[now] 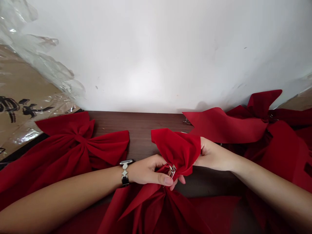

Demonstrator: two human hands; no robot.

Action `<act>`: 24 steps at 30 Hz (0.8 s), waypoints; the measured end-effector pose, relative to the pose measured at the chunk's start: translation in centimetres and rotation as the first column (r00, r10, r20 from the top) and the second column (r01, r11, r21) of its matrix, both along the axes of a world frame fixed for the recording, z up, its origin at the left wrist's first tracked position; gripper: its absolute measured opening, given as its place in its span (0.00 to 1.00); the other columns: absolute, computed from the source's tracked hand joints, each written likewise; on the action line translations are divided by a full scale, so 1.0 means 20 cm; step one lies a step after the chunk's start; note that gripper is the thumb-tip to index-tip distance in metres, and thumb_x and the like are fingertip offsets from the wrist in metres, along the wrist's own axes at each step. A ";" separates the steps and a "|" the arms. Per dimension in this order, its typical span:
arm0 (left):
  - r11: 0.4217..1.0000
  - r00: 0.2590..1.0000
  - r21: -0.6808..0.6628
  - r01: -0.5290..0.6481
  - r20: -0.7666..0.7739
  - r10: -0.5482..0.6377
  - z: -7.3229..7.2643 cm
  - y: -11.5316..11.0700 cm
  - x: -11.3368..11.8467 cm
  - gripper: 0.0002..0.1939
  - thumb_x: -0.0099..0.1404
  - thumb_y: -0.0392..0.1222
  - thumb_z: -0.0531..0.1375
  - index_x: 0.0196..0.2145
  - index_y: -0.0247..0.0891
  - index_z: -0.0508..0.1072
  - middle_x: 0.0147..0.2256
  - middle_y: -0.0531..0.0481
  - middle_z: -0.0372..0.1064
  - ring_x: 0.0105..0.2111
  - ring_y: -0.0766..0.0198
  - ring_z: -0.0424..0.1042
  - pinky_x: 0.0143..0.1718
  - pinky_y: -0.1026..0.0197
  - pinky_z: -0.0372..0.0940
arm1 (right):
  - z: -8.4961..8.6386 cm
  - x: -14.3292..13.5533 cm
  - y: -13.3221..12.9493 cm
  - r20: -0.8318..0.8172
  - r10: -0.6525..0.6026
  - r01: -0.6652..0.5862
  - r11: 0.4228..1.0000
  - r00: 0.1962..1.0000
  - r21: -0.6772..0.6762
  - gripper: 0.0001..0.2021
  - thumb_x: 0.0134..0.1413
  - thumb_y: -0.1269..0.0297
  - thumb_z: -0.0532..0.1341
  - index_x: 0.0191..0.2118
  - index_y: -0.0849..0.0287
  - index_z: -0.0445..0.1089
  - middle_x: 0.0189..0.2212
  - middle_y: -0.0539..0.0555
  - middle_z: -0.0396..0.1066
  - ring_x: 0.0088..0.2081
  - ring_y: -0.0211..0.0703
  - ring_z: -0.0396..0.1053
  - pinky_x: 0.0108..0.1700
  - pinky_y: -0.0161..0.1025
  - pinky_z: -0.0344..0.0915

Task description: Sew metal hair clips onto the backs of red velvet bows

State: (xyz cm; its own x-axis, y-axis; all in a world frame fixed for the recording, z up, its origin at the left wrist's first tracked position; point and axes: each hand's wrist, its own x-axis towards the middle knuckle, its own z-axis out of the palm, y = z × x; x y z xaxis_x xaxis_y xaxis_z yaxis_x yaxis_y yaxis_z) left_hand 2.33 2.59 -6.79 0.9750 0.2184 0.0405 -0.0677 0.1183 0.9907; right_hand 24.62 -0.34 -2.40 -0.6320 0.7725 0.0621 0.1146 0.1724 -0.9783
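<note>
A red fabric bow [176,149] is held between both hands over the dark wooden table [143,122]. My left hand [151,170], with a watch on its wrist, is closed on the bow's gathered middle, its thumb beside a small metal clip [172,170]. My right hand [212,156] grips the bow's right loop; its fingertips are partly hidden behind the cloth. Below the clip, the bow's long red tails spread toward the bottom of the view.
One finished-looking red bow [81,139] lies at the left. More red bows [263,130] are heaped at the right. A white wall [151,58] stands behind the table. At the far left is a cardboard box [21,87] with clear plastic.
</note>
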 end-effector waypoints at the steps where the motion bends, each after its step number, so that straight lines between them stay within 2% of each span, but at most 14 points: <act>1: 1.000 1.000 -0.009 0.006 0.003 -0.006 0.00 0.00 0.00 0.23 0.63 0.56 0.59 0.43 0.31 0.74 0.29 0.47 0.68 0.29 0.65 0.66 0.34 0.64 0.62 | 0.00 0.00 0.00 -0.003 -0.009 0.009 1.000 1.000 -0.002 0.08 0.50 0.66 0.68 0.38 0.62 0.75 0.37 0.52 0.74 0.39 0.38 0.71 0.37 0.29 0.66; 7: 0.997 0.998 -0.053 0.059 0.022 -0.058 -0.01 0.01 0.00 0.25 0.63 0.57 0.58 0.44 0.30 0.74 0.28 0.45 0.71 0.31 0.63 0.67 0.37 0.63 0.62 | 0.00 -0.02 -0.01 -0.006 -0.027 0.027 1.000 1.000 0.008 0.09 0.49 0.66 0.69 0.38 0.61 0.75 0.39 0.52 0.74 0.40 0.39 0.71 0.38 0.29 0.66; 10: 0.995 0.996 -0.065 0.081 0.041 -0.078 -0.01 0.01 0.01 0.25 0.63 0.57 0.58 0.45 0.30 0.74 0.27 0.45 0.72 0.31 0.64 0.67 0.40 0.62 0.61 | 0.01 -0.02 -0.02 -0.005 -0.028 0.028 1.000 1.000 -0.001 0.12 0.50 0.63 0.69 0.40 0.61 0.75 0.38 0.53 0.74 0.38 0.38 0.71 0.39 0.31 0.67; 13: 0.995 0.996 -0.066 0.075 0.046 -0.072 -0.02 0.02 0.01 0.26 0.64 0.58 0.57 0.45 0.30 0.74 0.27 0.45 0.72 0.31 0.63 0.67 0.42 0.61 0.61 | 0.00 -0.03 -0.01 -0.035 -0.067 0.067 0.998 0.997 -0.014 0.11 0.50 0.60 0.68 0.36 0.62 0.75 0.30 0.50 0.72 0.29 0.34 0.68 0.36 0.31 0.67; 17: 0.996 0.998 -0.061 0.059 0.036 -0.057 -0.02 0.02 0.01 0.27 0.63 0.60 0.57 0.44 0.30 0.74 0.28 0.45 0.71 0.30 0.63 0.67 0.39 0.61 0.61 | 0.00 -0.03 -0.01 -0.075 -0.089 0.089 0.996 0.993 -0.010 0.12 0.49 0.59 0.69 0.25 0.63 0.72 0.19 0.45 0.64 0.17 0.26 0.54 0.24 0.28 0.60; 21: 0.997 0.998 -0.051 0.062 0.027 -0.061 -0.02 0.02 0.01 0.28 0.62 0.61 0.57 0.42 0.30 0.74 0.28 0.44 0.71 0.30 0.62 0.67 0.40 0.59 0.61 | 0.00 -0.02 -0.01 -0.120 -0.090 0.086 0.995 0.989 -0.042 0.14 0.47 0.59 0.70 0.23 0.63 0.68 0.16 0.44 0.60 0.15 0.25 0.50 0.16 0.26 0.49; 24: 0.997 0.998 -0.040 0.063 0.030 -0.062 -0.01 0.02 0.01 0.28 0.62 0.61 0.57 0.42 0.30 0.74 0.28 0.44 0.71 0.29 0.62 0.67 0.40 0.58 0.62 | 0.00 -0.03 -0.02 -0.135 -0.095 0.090 0.995 0.986 -0.042 0.14 0.48 0.61 0.70 0.22 0.62 0.67 0.14 0.42 0.57 0.15 0.26 0.51 0.19 0.26 0.54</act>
State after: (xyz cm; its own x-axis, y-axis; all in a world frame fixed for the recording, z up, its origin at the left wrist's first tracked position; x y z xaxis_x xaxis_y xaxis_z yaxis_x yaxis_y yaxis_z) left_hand 2.50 2.90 -7.05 0.9854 0.1591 0.0606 -0.0869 0.1636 0.9827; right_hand 24.12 -0.67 -2.37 -0.5455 0.8303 0.1144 -0.0068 0.1321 -0.9912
